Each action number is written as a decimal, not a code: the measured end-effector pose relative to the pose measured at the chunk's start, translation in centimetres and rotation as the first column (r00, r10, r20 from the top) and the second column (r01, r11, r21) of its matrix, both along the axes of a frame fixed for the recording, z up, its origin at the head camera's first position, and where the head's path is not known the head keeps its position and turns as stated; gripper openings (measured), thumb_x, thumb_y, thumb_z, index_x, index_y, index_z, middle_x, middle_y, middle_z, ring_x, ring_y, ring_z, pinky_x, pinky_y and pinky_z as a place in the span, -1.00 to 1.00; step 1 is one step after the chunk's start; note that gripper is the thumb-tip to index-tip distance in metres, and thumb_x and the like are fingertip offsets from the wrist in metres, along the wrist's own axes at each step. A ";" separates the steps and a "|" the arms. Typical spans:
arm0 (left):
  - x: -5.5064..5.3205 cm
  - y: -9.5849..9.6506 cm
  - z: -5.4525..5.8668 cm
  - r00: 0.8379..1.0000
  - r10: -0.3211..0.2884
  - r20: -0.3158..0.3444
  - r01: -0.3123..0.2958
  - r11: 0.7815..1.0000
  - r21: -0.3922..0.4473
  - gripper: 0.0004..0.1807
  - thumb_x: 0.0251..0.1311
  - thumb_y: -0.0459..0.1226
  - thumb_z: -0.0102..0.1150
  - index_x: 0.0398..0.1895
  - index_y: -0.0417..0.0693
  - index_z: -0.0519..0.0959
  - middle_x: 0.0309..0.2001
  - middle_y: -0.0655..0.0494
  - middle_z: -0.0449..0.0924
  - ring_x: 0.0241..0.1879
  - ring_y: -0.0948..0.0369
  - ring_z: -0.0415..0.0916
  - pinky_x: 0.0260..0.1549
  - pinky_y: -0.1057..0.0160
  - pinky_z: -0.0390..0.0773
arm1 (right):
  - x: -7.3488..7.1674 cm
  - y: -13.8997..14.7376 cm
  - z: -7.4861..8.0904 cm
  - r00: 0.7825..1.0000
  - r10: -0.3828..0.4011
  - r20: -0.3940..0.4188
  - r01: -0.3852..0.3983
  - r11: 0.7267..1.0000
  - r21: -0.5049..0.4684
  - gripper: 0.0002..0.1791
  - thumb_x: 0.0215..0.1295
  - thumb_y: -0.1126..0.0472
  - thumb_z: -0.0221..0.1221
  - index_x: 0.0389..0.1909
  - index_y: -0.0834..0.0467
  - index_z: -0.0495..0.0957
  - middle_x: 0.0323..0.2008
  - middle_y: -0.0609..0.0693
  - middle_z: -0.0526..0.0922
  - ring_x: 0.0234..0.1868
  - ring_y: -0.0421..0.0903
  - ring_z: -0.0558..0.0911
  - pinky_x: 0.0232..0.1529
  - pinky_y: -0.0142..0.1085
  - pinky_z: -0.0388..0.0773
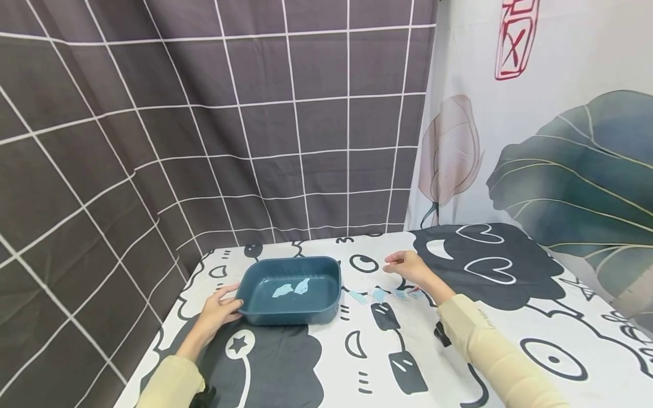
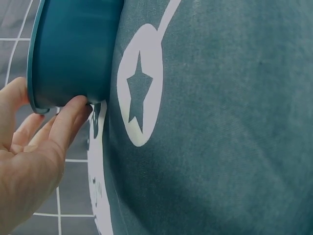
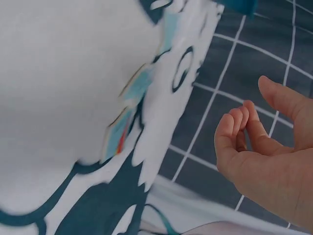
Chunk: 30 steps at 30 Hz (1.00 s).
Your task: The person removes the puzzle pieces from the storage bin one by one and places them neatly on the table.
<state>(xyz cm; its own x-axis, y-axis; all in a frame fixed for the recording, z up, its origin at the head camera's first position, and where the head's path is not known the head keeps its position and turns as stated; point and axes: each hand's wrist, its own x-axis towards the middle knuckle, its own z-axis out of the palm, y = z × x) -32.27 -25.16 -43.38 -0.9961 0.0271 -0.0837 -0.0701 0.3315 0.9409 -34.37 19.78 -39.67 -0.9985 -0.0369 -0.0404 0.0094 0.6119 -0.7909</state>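
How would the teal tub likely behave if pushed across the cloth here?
The teal tub would probably slide rather than tip, since it looks wider than tall. Its walls show no bending where the left hand touches it, so it seems fairly stiff. The two small pieces inside likely add little weight.
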 end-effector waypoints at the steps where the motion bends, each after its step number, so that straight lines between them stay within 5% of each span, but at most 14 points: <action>1: 0.0 0.0 0.0 1.000 -0.006 -0.003 0.006 1.000 0.002 -0.37 0.26 -0.42 0.04 0.40 -0.40 0.18 0.24 -0.58 0.33 0.11 -0.23 0.57 -0.07 0.18 0.76 | -0.1 -0.3 0.1 1.000 0.009 -0.004 -0.009 1.000 -0.010 -0.60 0.25 0.24 0.20 0.01 0.44 0.52 -0.25 0.17 0.65 -0.18 0.01 0.62 -0.12 -0.21 0.61; 6: 0.0 0.2 0.1 1.000 -0.022 -0.013 0.022 1.000 0.016 -0.37 0.28 -0.41 0.04 0.40 -0.42 0.17 0.24 -0.59 0.32 0.11 -0.25 0.55 -0.08 0.18 0.76 | -0.4 -2.1 0.4 0.999 0.033 -0.021 -0.034 0.998 -0.055 -0.60 0.24 0.25 0.21 0.02 0.45 0.53 -0.27 0.16 0.68 -0.12 0.11 0.64 -0.10 -0.24 0.60; 30: -0.1 -0.1 -0.3 1.000 0.006 -0.019 -0.005 0.999 0.046 -0.38 0.26 -0.42 0.05 0.39 -0.40 0.20 0.24 -0.57 0.34 0.13 -0.25 0.54 -0.09 0.18 0.76 | -1.1 -12.6 -0.5 0.999 0.043 -0.013 -0.045 0.961 -0.272 -0.64 0.14 0.31 0.29 -0.05 0.39 0.59 -0.31 0.04 0.64 -0.26 -0.17 0.56 -0.14 -0.40 0.60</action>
<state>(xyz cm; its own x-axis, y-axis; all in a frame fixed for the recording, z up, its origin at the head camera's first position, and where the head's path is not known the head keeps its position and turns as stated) -32.34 -25.23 -43.71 -0.9977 0.0249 -0.0635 -0.0537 0.2871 0.9564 -35.45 7.16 -40.15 -0.9959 -0.0891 -0.0159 -0.0186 0.3731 -0.9276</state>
